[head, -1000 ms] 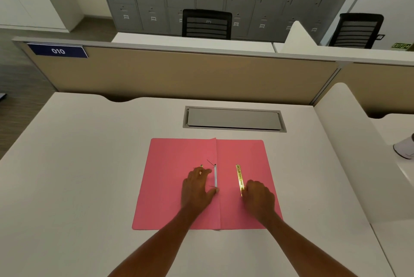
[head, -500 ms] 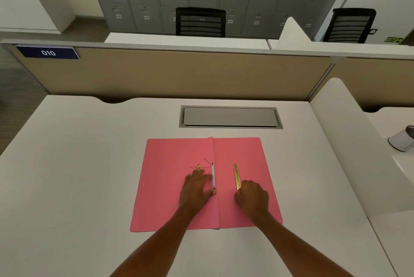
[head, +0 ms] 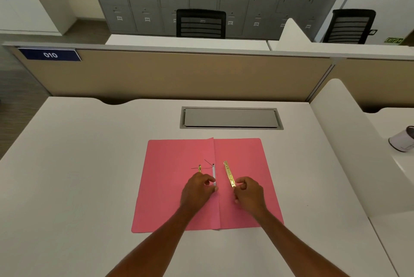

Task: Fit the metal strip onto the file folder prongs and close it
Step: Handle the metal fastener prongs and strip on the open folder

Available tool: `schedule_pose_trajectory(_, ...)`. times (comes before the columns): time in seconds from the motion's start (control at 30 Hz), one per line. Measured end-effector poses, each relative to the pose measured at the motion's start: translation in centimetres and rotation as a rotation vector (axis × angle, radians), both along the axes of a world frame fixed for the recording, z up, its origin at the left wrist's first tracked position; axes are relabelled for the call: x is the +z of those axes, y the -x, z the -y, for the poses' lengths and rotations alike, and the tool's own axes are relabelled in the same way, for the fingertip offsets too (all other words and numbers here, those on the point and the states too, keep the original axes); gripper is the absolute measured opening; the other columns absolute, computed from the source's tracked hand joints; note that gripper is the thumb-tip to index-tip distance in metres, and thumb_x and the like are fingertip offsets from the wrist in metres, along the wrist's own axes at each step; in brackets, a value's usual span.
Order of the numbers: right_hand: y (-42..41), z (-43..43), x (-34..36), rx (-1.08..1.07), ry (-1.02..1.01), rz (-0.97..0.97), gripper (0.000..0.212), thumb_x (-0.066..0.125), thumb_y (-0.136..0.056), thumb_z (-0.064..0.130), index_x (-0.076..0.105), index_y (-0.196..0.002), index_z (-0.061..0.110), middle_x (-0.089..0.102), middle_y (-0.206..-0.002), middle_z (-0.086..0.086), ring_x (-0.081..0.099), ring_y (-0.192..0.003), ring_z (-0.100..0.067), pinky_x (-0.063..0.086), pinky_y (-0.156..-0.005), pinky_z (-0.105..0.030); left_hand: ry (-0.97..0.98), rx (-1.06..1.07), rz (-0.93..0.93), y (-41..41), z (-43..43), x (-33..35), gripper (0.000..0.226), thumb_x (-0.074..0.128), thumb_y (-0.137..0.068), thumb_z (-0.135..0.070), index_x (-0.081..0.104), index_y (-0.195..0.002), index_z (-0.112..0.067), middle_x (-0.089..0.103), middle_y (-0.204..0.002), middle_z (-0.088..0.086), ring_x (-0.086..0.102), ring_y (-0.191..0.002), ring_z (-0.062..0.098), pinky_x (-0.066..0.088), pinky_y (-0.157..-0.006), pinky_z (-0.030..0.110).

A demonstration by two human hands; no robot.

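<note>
So you've got a big white counter filling the lower half of the frame, with a grey hatch set into it near the middle. On it, dead centre, the pink file folder lies open flat, spine running up-down in the frame.

The left hand sits just left of the spine, fingers curled down onto the white fastener base. They look pinched on its near end, though I can't tell whether they grip a prong. One thin dark prong pokes up at the far end.

The right hand is on the right-hand leaf, fingers loosely curled and a bit apart, not gripping anything yet, as far as I can see.

The gold metal strip lies flat on that leaf, just right of the spine. Its long axis runs near-to-far, almost parallel to the spine, and its near end sits just up-left of the right fingertips. So the right hand is the closer one for the pickup.

Versus half a second back: the right hand's fingers have opened up and slid slightly right of the strip's end; the left has barely budged.
</note>
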State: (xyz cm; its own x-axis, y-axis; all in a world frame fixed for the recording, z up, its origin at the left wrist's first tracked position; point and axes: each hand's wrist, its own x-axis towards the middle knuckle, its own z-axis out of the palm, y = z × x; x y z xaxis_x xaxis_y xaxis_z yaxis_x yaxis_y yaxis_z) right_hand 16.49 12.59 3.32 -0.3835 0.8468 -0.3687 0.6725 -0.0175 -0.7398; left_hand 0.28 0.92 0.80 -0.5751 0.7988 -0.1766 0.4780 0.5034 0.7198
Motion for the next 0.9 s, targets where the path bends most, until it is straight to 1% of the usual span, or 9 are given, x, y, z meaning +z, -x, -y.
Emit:
schedule_pose_trajectory(0.13,0.3,1.0,-0.3,-0.116,0.202,-0.145,0.013,0.073,-0.09,0.004,0.08,-0.086,0.014,0.08,-0.074,-0.008,0.071,-0.059,-0.016,0.065,-0.065,-0.035,-0.124,0.148,0.295,0.3,0.3,0.3,0.013,0.079,-0.092,-0.036,0.082,-0.097,-0.025,0.078,-0.093,-0.007,0.072,-0.082,0.01,0.059,-0.08,0.033)
schedule_pose_trajectory(0.23,0.8,2.0,-0.3,-0.156,0.322,-0.235,0.008,0.075,-0.09,0.003,0.08,-0.087,0.009,0.08,-0.077,-0.012,0.071,-0.064,-0.02,0.065,-0.075,-0.044,-0.149,0.327,0.641,0.6,0.2,1.1,0.028,0.064,-0.104,-0.037,0.08,-0.103,-0.014,0.077,-0.082,0.003,0.069,-0.071,0.023,0.058,-0.062,0.034)
schedule_pose_trajectory(0.33,1.4,3.2,0.1,-0.151,0.39,-0.311,0.003,0.076,-0.091,0.004,0.079,-0.09,0.003,0.078,-0.075,-0.012,0.068,-0.065,-0.02,0.063,-0.07,-0.037,-0.06,0.44,0.904,1.1,0.1,2.0,0.05,0.048,-0.11,-0.045,0.075,-0.111,-0.003,0.073,-0.083,0.015,0.067,-0.066,0.025,0.057,-0.053,0.03)
schedule_pose_trajectory(0.47,2.4,4.3,0.2,-0.133,0.414,-0.342,0.003,0.077,-0.092,0.005,0.079,-0.092,0.004,0.079,-0.078,-0.012,0.07,-0.068,-0.019,0.063,-0.07,-0.035,-0.008,0.416,1.024,1.0,0.7,2.0,0.074,0.028,-0.11,-0.06,0.074,-0.11,-0.002,0.076,-0.085,0.015,0.071,-0.067,0.025,0.06,-0.06,0.032)
schedule_pose_trajectory(0.53,2.7,4.6,0.3,-0.124,0.413,-0.346,0.004,0.076,-0.093,0.006,0.08,-0.092,0.005,0.081,-0.084,-0.014,0.073,-0.07,-0.019,0.064,-0.068,-0.034,0.002,0.421,1.082,0.9,0.8,1.4,0.085,0.024,-0.106,-0.069,0.075,-0.111,-0.001,0.078,-0.093,0.021,0.074,-0.077,0.03,0.064,-0.076,0.042)
schedule_pose_trajectory(0.6,2.9,4.6,0.4,-0.132,0.409,-0.351,0.004,0.075,-0.094,0.006,0.079,-0.095,0.005,0.082,-0.087,-0.015,0.074,-0.07,-0.019,0.064,-0.066,-0.032,0.003,0.414,1.119,0.6,0.6,0.9,0.096,0.021,-0.1,-0.078,0.076,-0.114,0.0,0.078,-0.107,0.026,0.075,-0.094,0.038,0.061,-0.097,0.054)
schedule_pose_trajectory(0.63,2.8,4.7,0.4,-0.143,0.406,-0.354,0.004,0.075,-0.094,0.006,0.079,-0.096,0.005,0.082,-0.087,-0.015,0.074,-0.07,-0.019,0.064,-0.065,-0.032,-0.003,0.405,1.132,0.5,0.6,0.9,0.099,0.019,-0.098,-0.08,0.076,-0.115,0.0,0.078,-0.11,0.026,0.075,-0.1,0.04,0.06,-0.102,0.056)
schedule_pose_trajectory(0.8,2.5,4.5,0.2,-0.184,0.4,-0.349,0.005,0.076,-0.094,0.004,0.078,-0.098,0.006,0.081,-0.085,-0.014,0.074,-0.068,-0.02,0.062,-0.062,-0.033,-0.035,0.39,1.191,-0.2,0.1,1.7,0.104,0.019,-0.091,-0.086,0.077,-0.112,-0.002,0.076,-0.117,0.028,0.075,-0.101,0.038,0.058,-0.105,0.055)
schedule_pose_trajectory(0.9,2.6,4.5,0.6,-0.177,0.403,-0.364,0.005,0.076,-0.094,0.003,0.077,-0.098,0.004,0.081,-0.08,-0.012,0.072,-0.064,-0.018,0.06,-0.058,-0.031,-0.033,0.393,1.213,-0.5,0.0,1.8,0.106,0.018,-0.092,-0.086,0.076,-0.115,-0.001,0.08,-0.105,0.022,0.076,-0.092,0.032,0.064,-0.09,0.045)
